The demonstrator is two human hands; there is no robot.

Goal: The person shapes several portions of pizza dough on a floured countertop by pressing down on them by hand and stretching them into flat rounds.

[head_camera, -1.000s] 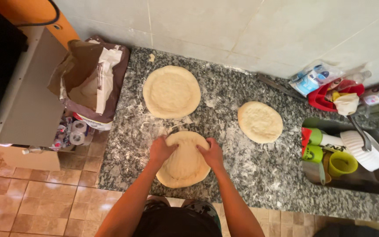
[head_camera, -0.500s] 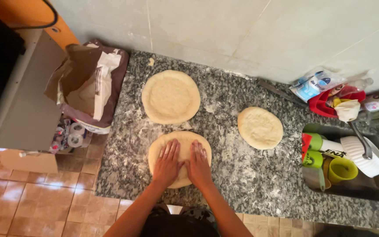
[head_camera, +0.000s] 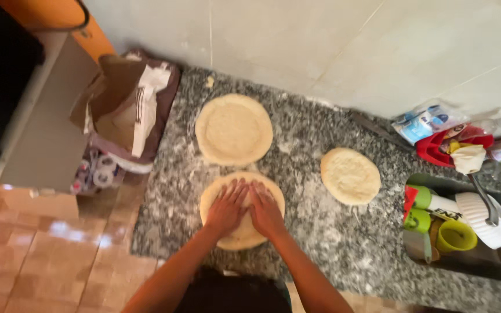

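Note:
A flat round of pale dough (head_camera: 240,233) lies near the front edge of the speckled granite counter (head_camera: 331,243). My left hand (head_camera: 227,207) and my right hand (head_camera: 265,210) press flat on its middle, side by side, fingers spread and pointing away from me. A larger flattened round of dough (head_camera: 234,128) lies just beyond it toward the wall. A smaller, thicker round of dough (head_camera: 350,175) sits to the right.
An open brown paper flour bag (head_camera: 124,110) stands at the counter's left end. A sink (head_camera: 465,264) at the right holds green cups (head_camera: 453,236) and a white dish. Red and blue packets (head_camera: 436,130) lie by the tiled wall. Tiled floor lies at left.
My hands moved from the dough's outer edges to its middle and now press flat side by side. The view has shifted slightly.

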